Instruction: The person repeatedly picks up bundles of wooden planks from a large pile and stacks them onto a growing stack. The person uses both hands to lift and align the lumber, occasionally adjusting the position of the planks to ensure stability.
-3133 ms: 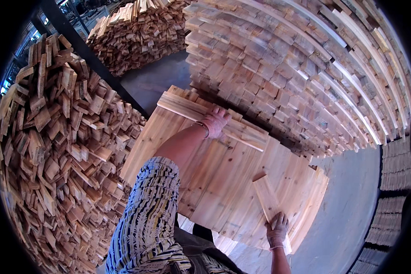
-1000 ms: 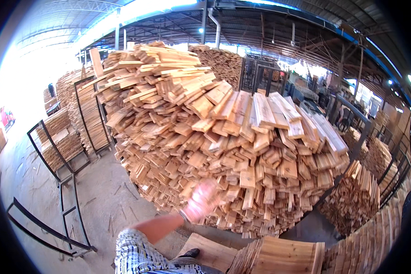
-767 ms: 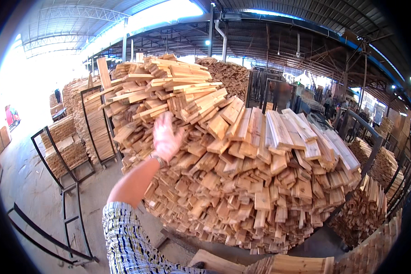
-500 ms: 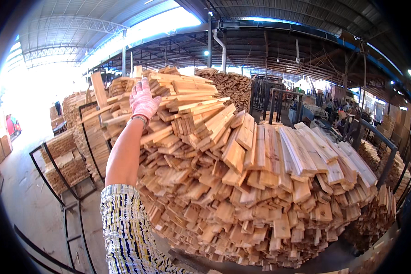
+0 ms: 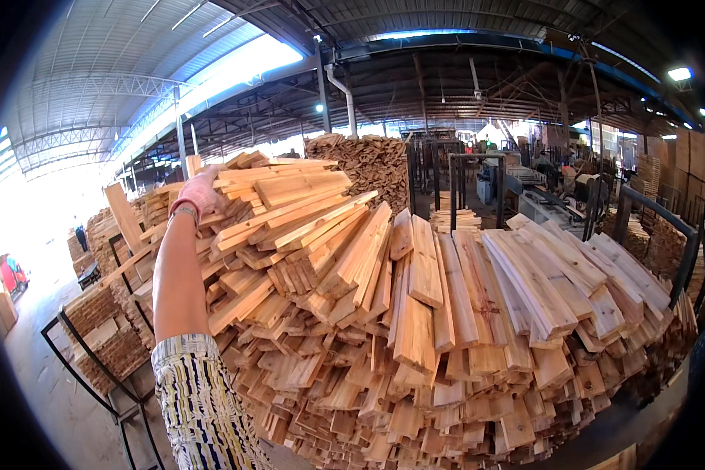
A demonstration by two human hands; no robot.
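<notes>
A tall heap of short pale wooden boards (image 5: 415, 313) fills the middle of the view. My left hand (image 5: 196, 192), in a pink glove, reaches up to the top left of the heap and rests against the board ends there. Whether its fingers grip a board I cannot tell. My patterned sleeve (image 5: 200, 407) rises from the lower edge. My right hand is out of view.
More stacks of boards in black metal racks (image 5: 102, 345) stand at the left. Another pile (image 5: 368, 160) and metal frames (image 5: 470, 188) lie behind. A black rail (image 5: 674, 235) curves at the right. A high shed roof spans overhead.
The view swung from a flat board stack up to this heap. My left hand rose from the pile's lower front to its top left. My right hand left the view.
</notes>
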